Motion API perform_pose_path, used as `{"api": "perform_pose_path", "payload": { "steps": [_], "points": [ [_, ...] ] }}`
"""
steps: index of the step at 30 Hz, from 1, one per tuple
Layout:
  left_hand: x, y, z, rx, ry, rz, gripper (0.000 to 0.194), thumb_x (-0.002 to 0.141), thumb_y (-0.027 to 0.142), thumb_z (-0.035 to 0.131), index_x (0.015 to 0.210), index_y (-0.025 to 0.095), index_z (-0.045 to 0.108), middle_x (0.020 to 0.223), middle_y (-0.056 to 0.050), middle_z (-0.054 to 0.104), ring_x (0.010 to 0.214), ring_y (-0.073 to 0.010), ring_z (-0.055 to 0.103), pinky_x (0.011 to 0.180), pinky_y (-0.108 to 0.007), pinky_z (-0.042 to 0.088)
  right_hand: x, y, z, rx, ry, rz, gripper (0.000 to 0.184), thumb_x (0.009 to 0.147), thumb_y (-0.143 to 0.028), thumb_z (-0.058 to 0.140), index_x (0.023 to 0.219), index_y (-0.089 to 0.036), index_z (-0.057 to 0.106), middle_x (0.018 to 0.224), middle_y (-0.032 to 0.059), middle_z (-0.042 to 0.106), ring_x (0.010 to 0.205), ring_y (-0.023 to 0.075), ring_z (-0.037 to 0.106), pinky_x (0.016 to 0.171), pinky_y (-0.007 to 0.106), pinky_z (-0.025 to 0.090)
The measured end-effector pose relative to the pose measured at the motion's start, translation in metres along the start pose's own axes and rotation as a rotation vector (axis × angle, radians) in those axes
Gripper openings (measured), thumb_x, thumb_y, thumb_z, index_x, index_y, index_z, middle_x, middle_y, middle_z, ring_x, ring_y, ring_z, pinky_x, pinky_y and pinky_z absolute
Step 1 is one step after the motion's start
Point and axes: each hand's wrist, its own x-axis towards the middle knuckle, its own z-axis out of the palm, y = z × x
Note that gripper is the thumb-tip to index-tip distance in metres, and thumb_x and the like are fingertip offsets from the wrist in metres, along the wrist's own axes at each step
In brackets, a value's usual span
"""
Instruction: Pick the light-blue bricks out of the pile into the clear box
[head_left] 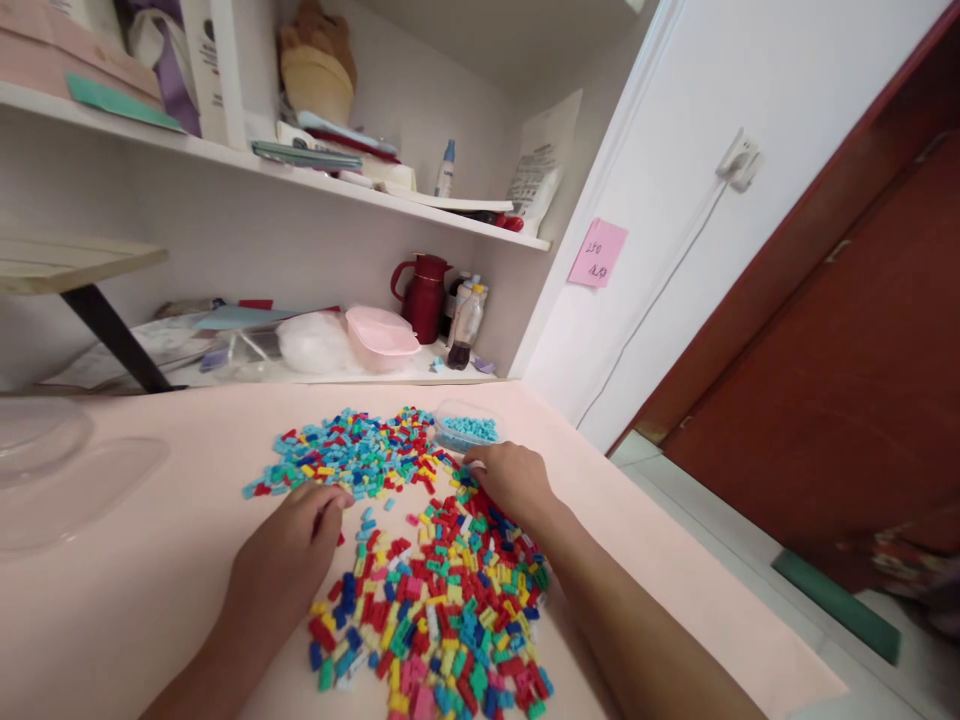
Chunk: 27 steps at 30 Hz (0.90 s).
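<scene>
Small toy building bricks in many colours lie in two heaps: a mostly light-blue heap [345,445] at the back and a mixed heap [450,600] nearer me. My left hand [307,520] rests at the near left edge of the back heap, its fingers curled together; what they hold, if anything, is hidden. My right hand [514,480] is closed, fingertips down at the bricks where the heaps meet, just in front of a clear plastic container [439,440]. Light-blue bricks fill part of that container. I cannot make out what is between the right fingers.
Clear plastic lids or trays [82,490] lie at the table's left. Behind the table, a shelf holds a pink basin [382,335], a red jug [426,300] and a bottle of dark liquid [465,330]. A wooden ledge [75,262] juts in at left.
</scene>
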Motion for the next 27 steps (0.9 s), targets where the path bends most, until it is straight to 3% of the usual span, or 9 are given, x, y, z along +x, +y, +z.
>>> {"api": "perform_pose_path", "payload": {
  "steps": [3, 9, 11, 14, 16, 18, 23, 27],
  "points": [
    [0.000, -0.001, 0.000, 0.004, 0.006, 0.008, 0.036, 0.089, 0.036, 0.034, 0.090, 0.028, 0.068, 0.107, 0.002, 0.069, 0.097, -0.0170, 0.064, 0.077, -0.025, 0.045, 0.000, -0.004, -0.001, 0.000, -0.017, -0.001, 0.029, 0.089, -0.031, 0.049, 0.110, -0.039, 0.068, 0.102, 0.0037, 0.072, 0.093, 0.0239, 0.065, 0.073, 0.030, 0.043],
    [0.000, -0.005, 0.002, 0.007, 0.008, 0.003, 0.034, 0.089, 0.038, 0.034, 0.089, 0.029, 0.068, 0.102, 0.002, 0.069, 0.093, -0.0165, 0.064, 0.076, -0.025, 0.046, 0.002, -0.003, 0.001, 0.176, 0.057, -0.008, 0.017, 0.083, -0.030, 0.058, 0.092, -0.031, 0.072, 0.089, 0.0021, 0.073, 0.085, 0.0214, 0.064, 0.068, 0.028, 0.041],
    [-0.001, -0.005, 0.003, 0.003, 0.017, 0.018, 0.035, 0.089, 0.038, 0.034, 0.088, 0.029, 0.068, 0.101, 0.002, 0.069, 0.094, -0.0166, 0.064, 0.076, -0.025, 0.046, 0.002, 0.001, 0.001, 0.363, 0.112, -0.019, 0.015, 0.082, -0.032, 0.060, 0.088, -0.028, 0.072, 0.075, 0.0010, 0.071, 0.072, 0.0185, 0.064, 0.063, 0.026, 0.041],
    [-0.002, -0.005, 0.003, 0.002, 0.023, 0.034, 0.035, 0.089, 0.036, 0.033, 0.087, 0.028, 0.067, 0.102, 0.001, 0.069, 0.095, -0.0168, 0.064, 0.078, -0.026, 0.046, 0.005, 0.007, 0.000, 0.827, 0.198, -0.003, 0.025, 0.085, -0.039, 0.054, 0.094, -0.022, 0.070, 0.055, -0.0025, 0.060, 0.047, 0.0133, 0.055, 0.051, 0.024, 0.041],
    [-0.002, -0.005, 0.003, 0.000, 0.013, 0.032, 0.036, 0.090, 0.035, 0.032, 0.087, 0.028, 0.066, 0.102, 0.001, 0.068, 0.096, -0.0170, 0.064, 0.078, -0.027, 0.045, 0.008, 0.011, 0.001, 1.107, 0.254, 0.028, 0.033, 0.085, -0.044, 0.053, 0.098, -0.018, 0.068, 0.051, -0.0041, 0.055, 0.039, 0.0119, 0.050, 0.044, 0.023, 0.039],
    [-0.002, -0.005, 0.003, -0.010, 0.004, 0.024, 0.036, 0.090, 0.036, 0.031, 0.088, 0.029, 0.066, 0.102, 0.001, 0.068, 0.096, -0.0170, 0.063, 0.078, -0.027, 0.045, 0.012, 0.015, 0.004, 1.245, 0.300, 0.056, 0.039, 0.082, -0.048, 0.055, 0.098, -0.015, 0.068, 0.051, -0.0042, 0.054, 0.038, 0.0115, 0.049, 0.041, 0.023, 0.038],
    [0.000, -0.003, 0.003, -0.020, -0.012, 0.030, 0.035, 0.090, 0.035, 0.031, 0.089, 0.028, 0.065, 0.102, 0.001, 0.066, 0.096, -0.0170, 0.062, 0.079, -0.028, 0.044, 0.018, 0.025, 0.014, 1.287, 0.381, 0.115, 0.050, 0.082, -0.046, 0.053, 0.119, -0.013, 0.061, 0.064, -0.0003, 0.062, 0.043, 0.0117, 0.053, 0.041, 0.022, 0.037],
    [-0.002, -0.001, 0.003, 0.000, 0.003, 0.025, 0.034, 0.091, 0.032, 0.031, 0.087, 0.027, 0.064, 0.100, 0.001, 0.066, 0.094, -0.0167, 0.062, 0.077, -0.027, 0.043, 0.012, 0.016, 0.011, 1.322, 0.392, 0.058, 0.040, 0.087, -0.043, 0.049, 0.110, -0.014, 0.064, 0.064, 0.0001, 0.060, 0.047, 0.0121, 0.054, 0.043, 0.022, 0.036]
  ]
}}
